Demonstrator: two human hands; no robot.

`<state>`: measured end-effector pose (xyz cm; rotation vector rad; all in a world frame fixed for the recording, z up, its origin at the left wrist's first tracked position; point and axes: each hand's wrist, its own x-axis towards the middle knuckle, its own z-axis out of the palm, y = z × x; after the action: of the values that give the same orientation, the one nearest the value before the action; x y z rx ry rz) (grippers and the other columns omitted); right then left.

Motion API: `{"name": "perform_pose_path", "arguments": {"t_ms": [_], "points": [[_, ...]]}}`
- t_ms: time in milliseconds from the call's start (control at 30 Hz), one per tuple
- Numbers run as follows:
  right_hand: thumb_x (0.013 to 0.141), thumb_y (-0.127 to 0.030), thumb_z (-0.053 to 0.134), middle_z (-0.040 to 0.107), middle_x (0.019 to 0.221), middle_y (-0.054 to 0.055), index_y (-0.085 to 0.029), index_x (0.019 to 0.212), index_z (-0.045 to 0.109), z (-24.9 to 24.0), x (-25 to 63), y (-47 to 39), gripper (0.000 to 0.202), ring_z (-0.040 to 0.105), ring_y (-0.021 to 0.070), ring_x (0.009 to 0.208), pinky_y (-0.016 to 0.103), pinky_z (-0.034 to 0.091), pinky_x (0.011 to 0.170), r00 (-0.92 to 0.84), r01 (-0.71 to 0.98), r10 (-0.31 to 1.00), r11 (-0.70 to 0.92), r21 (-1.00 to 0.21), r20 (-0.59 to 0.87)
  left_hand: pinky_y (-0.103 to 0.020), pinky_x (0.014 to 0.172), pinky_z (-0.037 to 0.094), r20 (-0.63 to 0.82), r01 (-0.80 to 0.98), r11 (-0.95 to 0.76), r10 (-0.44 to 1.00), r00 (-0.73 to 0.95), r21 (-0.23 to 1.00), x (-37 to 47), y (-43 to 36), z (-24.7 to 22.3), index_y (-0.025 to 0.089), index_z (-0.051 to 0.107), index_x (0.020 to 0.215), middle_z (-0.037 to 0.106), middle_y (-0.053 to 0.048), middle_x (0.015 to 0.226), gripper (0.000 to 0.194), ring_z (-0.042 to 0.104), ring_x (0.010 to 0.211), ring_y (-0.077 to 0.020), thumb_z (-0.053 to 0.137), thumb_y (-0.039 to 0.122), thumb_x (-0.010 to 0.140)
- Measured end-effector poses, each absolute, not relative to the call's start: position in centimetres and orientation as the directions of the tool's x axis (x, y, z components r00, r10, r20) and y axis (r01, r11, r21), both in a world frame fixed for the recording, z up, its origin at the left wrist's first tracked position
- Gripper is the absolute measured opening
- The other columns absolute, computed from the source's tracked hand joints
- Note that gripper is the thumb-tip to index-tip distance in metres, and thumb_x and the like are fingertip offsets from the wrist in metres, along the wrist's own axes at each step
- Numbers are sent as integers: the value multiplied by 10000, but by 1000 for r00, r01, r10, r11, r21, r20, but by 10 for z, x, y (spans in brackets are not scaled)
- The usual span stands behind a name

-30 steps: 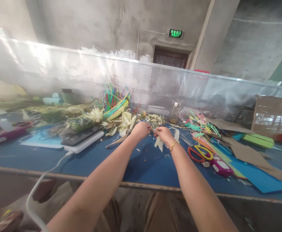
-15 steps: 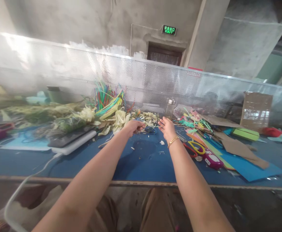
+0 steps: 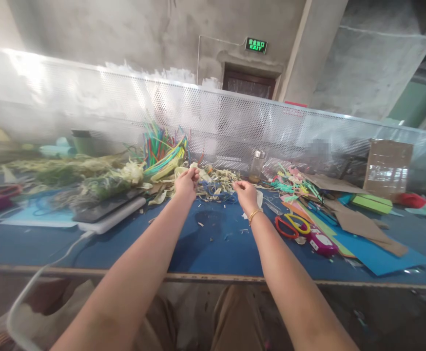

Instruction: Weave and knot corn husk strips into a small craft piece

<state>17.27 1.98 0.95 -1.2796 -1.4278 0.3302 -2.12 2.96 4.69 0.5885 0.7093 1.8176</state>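
Observation:
Above the blue table (image 3: 213, 243), my left hand (image 3: 186, 183) is closed, its fingers pinched together near the pale husk scraps (image 3: 158, 198); what they hold, if anything, is too small to make out. My right hand (image 3: 245, 195), with a gold bracelet at the wrist, is also closed, thumb and fingertips pressed together. Anything between them is too small to tell. Blue strands (image 3: 213, 187) and shredded pale bits lie between and behind the hands. A translucent pale piece (image 3: 259, 199) shows beside my right hand.
Scissors with red and yellow handles (image 3: 298, 224) and coloured paper (image 3: 374, 251) lie at the right. Behind stands a glass bottle (image 3: 257, 163). At the left are colourful pipe cleaners (image 3: 156, 146), dried fibres (image 3: 103, 187) and a white power bank (image 3: 112, 217) with a cable.
My left hand has moved left and slightly up. My right hand has shifted a little left, and its spread fingers have closed into a pinch.

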Motion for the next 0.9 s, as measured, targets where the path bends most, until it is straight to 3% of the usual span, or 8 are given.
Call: {"name": "perform_pose_path", "arguments": {"t_ms": [133, 233, 367, 467, 600, 700, 800, 900], "points": [[805, -365, 583, 728, 849, 31, -243, 798, 737, 4, 161, 9, 196, 642, 183, 821, 267, 440, 737, -81, 822, 876, 328, -465, 475, -93, 358, 251, 79, -646, -338, 915, -395, 685, -23, 31, 47, 132, 601, 735, 587, 24, 620, 108, 492, 453, -7, 686, 194, 761], [827, -326, 571, 728, 916, 38, -272, 856, 749, 3, 148, 10, 188, 638, 188, 906, 268, 433, 781, -219, 912, 890, 333, -241, 400, -101, 357, 244, 63, -656, -342, 910, -410, 673, -26, 33, 46, 132, 610, 742, 592, 20, 613, 103, 493, 451, -10, 674, 208, 769], [849, -276, 538, 716, 955, 91, -239, 881, 750, 7, 127, 19, 218, 623, 226, 945, 298, 432, 778, -251, 959, 906, 280, -37, 339, -105, 353, 244, 56, -655, -344, 906, -419, 672, -29, 35, 44, 136, 621, 746, 590, 23, 613, 125, 476, 436, -6, 705, 228, 744], [822, -244, 576, 703, 963, 136, -188, 886, 743, 8, 114, 23, 188, 602, 263, 986, 325, 428, 787, -222, 975, 925, 219, 45, 308, -99, 341, 226, 57, -674, -321, 922, -383, 665, -29, 36, 43, 141, 624, 773, 592, 29, 635, 103, 453, 419, 7, 688, 221, 762], [814, -220, 562, 689, 1004, 95, -219, 848, 714, 8, 115, 24, 155, 569, 258, 1042, 374, 405, 852, -160, 979, 923, 194, -65, 351, -84, 335, 234, 91, -740, -239, 968, -234, 629, -29, 38, 43, 153, 611, 803, 615, 28, 707, 116, 465, 427, 14, 697, 217, 761], [797, -262, 568, 690, 945, 36, -233, 817, 680, 12, 133, 30, 117, 596, 205, 950, 364, 407, 859, -159, 921, 912, 275, -276, 379, -73, 331, 263, 114, -790, -155, 988, -108, 593, -31, 39, 44, 154, 605, 824, 653, 4, 814, 74, 464, 428, 23, 662, 189, 792], [795, -319, 547, 679, 783, 20, -197, 813, 640, 12, 157, 38, 155, 611, 152, 740, 292, 447, 751, -205, 670, 882, 443, -596, 425, -62, 323, 274, 118, -813, 16, 988, 104, 582, -34, 36, 47, 144, 602, 825, 673, -28, 894, 34, 442, 413, 32, 630, 155, 808], [763, -396, 571, 653, 691, 19, -176, 790, 631, 8, 173, 42, 230, 578, 144, 633, 262, 443, 650, -164, 471, 860, 499, -727, 483, -64, 316, 289, 46, -733, 233, 940, 339, 639, -36, 30, 49, 141, 595, 831, 685, -66, 972, 44, 450, 410, 23, 594, 102, 811]]}}
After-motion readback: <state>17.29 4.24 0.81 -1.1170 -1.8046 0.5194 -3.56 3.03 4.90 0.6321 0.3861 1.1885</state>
